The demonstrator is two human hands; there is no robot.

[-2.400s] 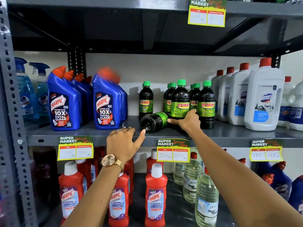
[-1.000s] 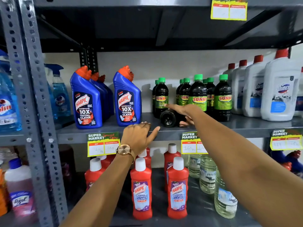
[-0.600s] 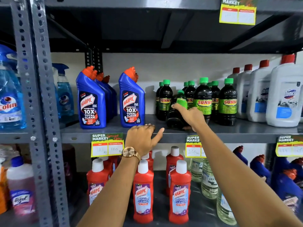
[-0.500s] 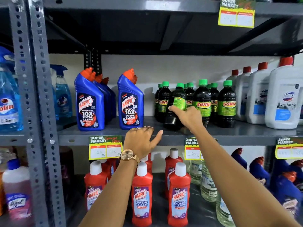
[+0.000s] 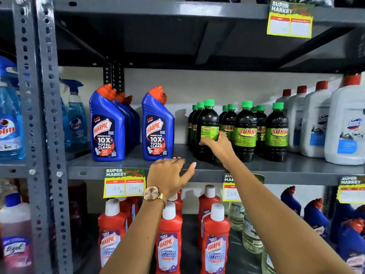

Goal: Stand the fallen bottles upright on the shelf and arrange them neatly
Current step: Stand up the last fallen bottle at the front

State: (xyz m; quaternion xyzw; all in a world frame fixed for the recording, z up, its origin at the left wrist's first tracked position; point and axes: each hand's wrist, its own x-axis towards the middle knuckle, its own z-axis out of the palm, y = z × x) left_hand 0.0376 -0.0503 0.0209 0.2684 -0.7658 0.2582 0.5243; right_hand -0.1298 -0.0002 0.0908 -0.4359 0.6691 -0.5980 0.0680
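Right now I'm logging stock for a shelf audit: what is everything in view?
Sunny bottles: at least nine, black with green caps, middle shelf centre, all upright.
Blue Harpic bottles: at least four, orange caps, middle shelf left.
White Domex jugs: at least five, red caps, middle shelf right.
Colin sprays: blue, far left.
Red Harpic bottles: at least five, white caps, lower shelf.
Clear bottles: several, lower shelf.
Price tags: four, yellow, shelf edges.
Left hand: on shelf edge, gold watch.
Right hand: gripping the front-left Sunny bottle.

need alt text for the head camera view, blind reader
A person's right hand holds a dark green-capped bottle upright on a grey shop shelf beside matching bottles. The left hand rests on the shelf edge; blue Harpic bottles stand left.
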